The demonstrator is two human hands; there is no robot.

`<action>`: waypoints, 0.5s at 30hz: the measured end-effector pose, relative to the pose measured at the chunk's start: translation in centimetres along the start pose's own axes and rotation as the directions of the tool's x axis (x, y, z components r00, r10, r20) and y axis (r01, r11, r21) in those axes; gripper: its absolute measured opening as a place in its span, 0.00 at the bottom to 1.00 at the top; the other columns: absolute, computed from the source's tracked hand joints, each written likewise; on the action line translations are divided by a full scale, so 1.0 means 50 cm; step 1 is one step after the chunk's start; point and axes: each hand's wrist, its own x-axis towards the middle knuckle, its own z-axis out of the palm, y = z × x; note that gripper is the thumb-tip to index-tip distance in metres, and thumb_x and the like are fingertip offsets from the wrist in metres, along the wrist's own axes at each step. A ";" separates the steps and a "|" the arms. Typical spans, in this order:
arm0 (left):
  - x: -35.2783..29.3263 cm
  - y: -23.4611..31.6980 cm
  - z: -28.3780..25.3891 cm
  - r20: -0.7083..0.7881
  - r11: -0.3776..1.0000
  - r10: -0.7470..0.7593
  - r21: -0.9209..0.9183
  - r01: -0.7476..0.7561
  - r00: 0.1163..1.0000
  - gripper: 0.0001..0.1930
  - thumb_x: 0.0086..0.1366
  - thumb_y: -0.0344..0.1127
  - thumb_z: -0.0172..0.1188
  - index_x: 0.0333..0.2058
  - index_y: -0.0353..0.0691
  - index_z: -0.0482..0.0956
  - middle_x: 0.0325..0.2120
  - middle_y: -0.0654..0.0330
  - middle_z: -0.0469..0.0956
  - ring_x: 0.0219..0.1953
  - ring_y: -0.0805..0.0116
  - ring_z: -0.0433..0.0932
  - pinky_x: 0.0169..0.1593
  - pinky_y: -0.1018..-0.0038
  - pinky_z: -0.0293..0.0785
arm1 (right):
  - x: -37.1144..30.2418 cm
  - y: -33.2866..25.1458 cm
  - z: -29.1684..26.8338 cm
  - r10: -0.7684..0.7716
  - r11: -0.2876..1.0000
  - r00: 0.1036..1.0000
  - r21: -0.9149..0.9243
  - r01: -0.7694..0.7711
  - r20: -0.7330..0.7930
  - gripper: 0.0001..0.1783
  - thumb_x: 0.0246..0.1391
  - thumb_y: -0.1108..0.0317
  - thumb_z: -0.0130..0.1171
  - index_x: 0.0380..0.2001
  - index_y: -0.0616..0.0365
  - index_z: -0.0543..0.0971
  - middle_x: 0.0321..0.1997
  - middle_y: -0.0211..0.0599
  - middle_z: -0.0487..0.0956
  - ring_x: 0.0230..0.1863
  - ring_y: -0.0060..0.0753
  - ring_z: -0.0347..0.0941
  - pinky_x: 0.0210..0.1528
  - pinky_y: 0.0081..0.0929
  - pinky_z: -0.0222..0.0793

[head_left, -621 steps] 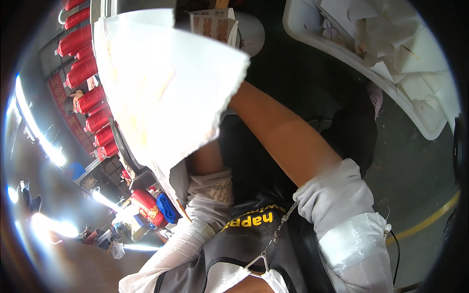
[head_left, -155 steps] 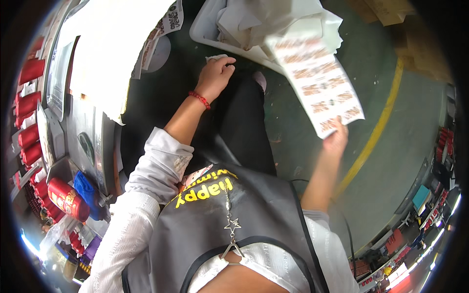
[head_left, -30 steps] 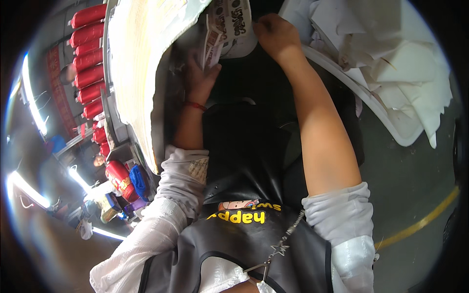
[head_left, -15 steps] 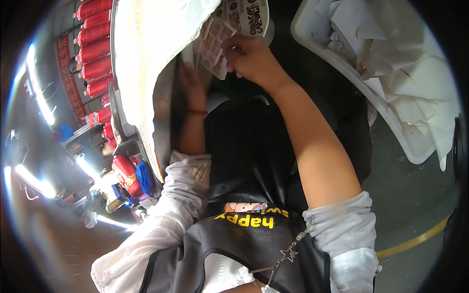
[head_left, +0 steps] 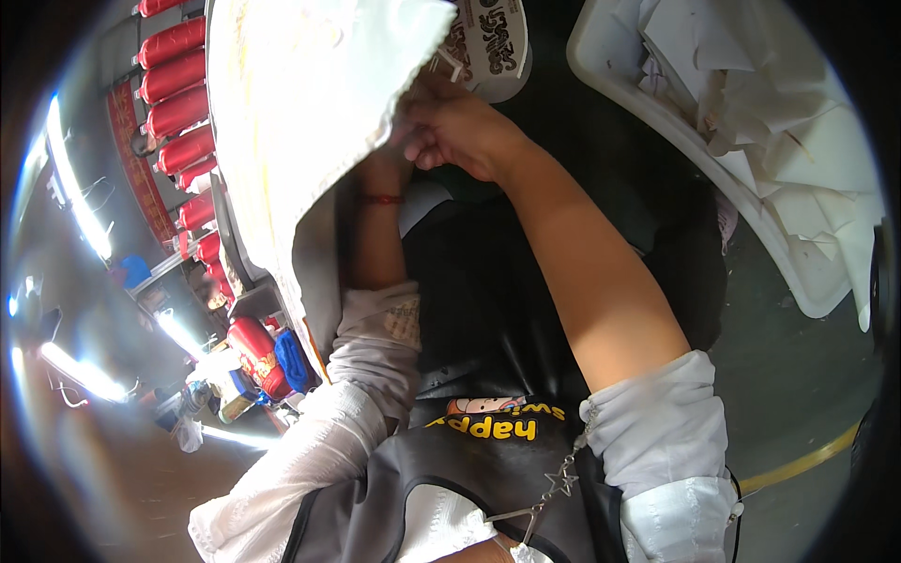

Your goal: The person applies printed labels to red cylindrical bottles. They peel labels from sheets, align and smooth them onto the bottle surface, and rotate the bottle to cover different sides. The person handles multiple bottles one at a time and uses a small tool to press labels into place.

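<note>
My right hand (head_left: 462, 129) is at the upper middle, its fingers curled inward near the ragged edge of a white-covered work surface (head_left: 300, 94). What its fingertips close on, if anything, is hidden. Beside it my left hand (head_left: 383, 169) reaches up under that edge; shadow and the overhang hide its fingers. Just beyond the right hand lies a printed sheet (head_left: 496, 42) with dark lettering, on top of a round white container (head_left: 518, 80). A small pale edge (head_left: 452, 64) of something shows above the right knuckles.
A large white plastic bin (head_left: 648, 131) with crumpled white sheets (head_left: 770, 141) stands on the right. Red cylindrical packages (head_left: 178, 80) line the left beyond the work surface. A dark apron (head_left: 488, 310) covers my lap. A yellow line (head_left: 807, 460) crosses the floor.
My right hand has moved slightly left and down, closer to the left hand. The printed sheet of small panels by its fingers is now mostly out of sight. The white overhang covers more of my left hand.
</note>
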 end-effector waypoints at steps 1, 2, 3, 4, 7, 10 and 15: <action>0.009 -0.011 -0.002 0.045 0.997 0.013 -0.080 -0.009 0.999 0.19 0.70 0.35 0.49 0.55 0.32 0.73 0.47 0.53 0.77 0.47 0.61 0.76 0.51 0.68 0.72 | 0.001 0.008 0.005 -0.010 1.000 0.999 0.018 0.011 -0.045 0.29 0.60 0.70 0.52 0.63 0.64 0.60 0.31 0.46 0.80 0.24 0.31 0.76 0.21 0.24 0.72; 0.013 -0.022 -0.004 0.087 0.987 0.029 -0.160 -0.015 0.996 0.19 0.69 0.34 0.50 0.55 0.32 0.75 0.46 0.54 0.77 0.46 0.63 0.76 0.50 0.69 0.73 | 0.002 0.016 0.012 -0.018 0.999 0.996 0.036 0.022 -0.090 0.27 0.60 0.70 0.52 0.62 0.63 0.62 0.30 0.46 0.80 0.23 0.31 0.76 0.21 0.24 0.72; 0.011 -0.035 -0.004 0.077 0.992 0.004 -0.127 0.005 0.997 0.19 0.69 0.33 0.50 0.55 0.33 0.75 0.47 0.55 0.76 0.47 0.64 0.76 0.52 0.70 0.73 | 0.003 0.026 0.022 -0.038 0.999 0.989 -0.004 0.038 -0.146 0.26 0.60 0.70 0.53 0.62 0.63 0.64 0.30 0.45 0.80 0.22 0.30 0.75 0.21 0.24 0.70; 0.009 -0.014 0.021 0.081 0.994 -0.018 -0.103 0.026 0.997 0.18 0.69 0.32 0.50 0.55 0.34 0.75 0.47 0.56 0.76 0.47 0.65 0.76 0.53 0.70 0.72 | 0.008 0.034 0.023 -0.068 0.997 0.974 -0.045 0.060 -0.216 0.26 0.61 0.70 0.53 0.61 0.62 0.65 0.30 0.43 0.80 0.22 0.28 0.74 0.20 0.24 0.68; 0.011 0.033 0.044 0.125 0.894 -0.221 -0.371 0.252 0.967 0.20 0.68 0.30 0.52 0.57 0.38 0.73 0.49 0.57 0.75 0.49 0.66 0.76 0.56 0.70 0.72 | 0.021 0.061 0.037 -0.233 0.960 0.901 -0.234 0.153 -0.367 0.24 0.61 0.69 0.53 0.60 0.63 0.67 0.29 0.41 0.79 0.20 0.27 0.72 0.19 0.25 0.65; 0.027 0.012 0.045 0.335 0.522 -0.281 -0.733 0.437 0.899 0.26 0.65 0.28 0.57 0.63 0.41 0.67 0.51 0.57 0.74 0.52 0.65 0.75 0.58 0.70 0.70 | 0.034 0.107 0.055 -0.454 0.860 0.781 -0.440 0.259 -0.428 0.24 0.61 0.67 0.53 0.59 0.64 0.68 0.29 0.41 0.78 0.20 0.27 0.72 0.20 0.26 0.65; 0.016 0.014 0.051 0.247 0.969 0.012 0.236 -0.073 0.969 0.36 0.61 0.36 0.66 0.66 0.42 0.63 0.56 0.51 0.73 0.59 0.59 0.72 0.62 0.66 0.68 | 0.026 0.090 0.046 -0.332 0.923 0.869 -0.316 0.219 -0.367 0.29 0.59 0.65 0.53 0.63 0.61 0.66 0.30 0.39 0.78 0.21 0.25 0.70 0.21 0.25 0.65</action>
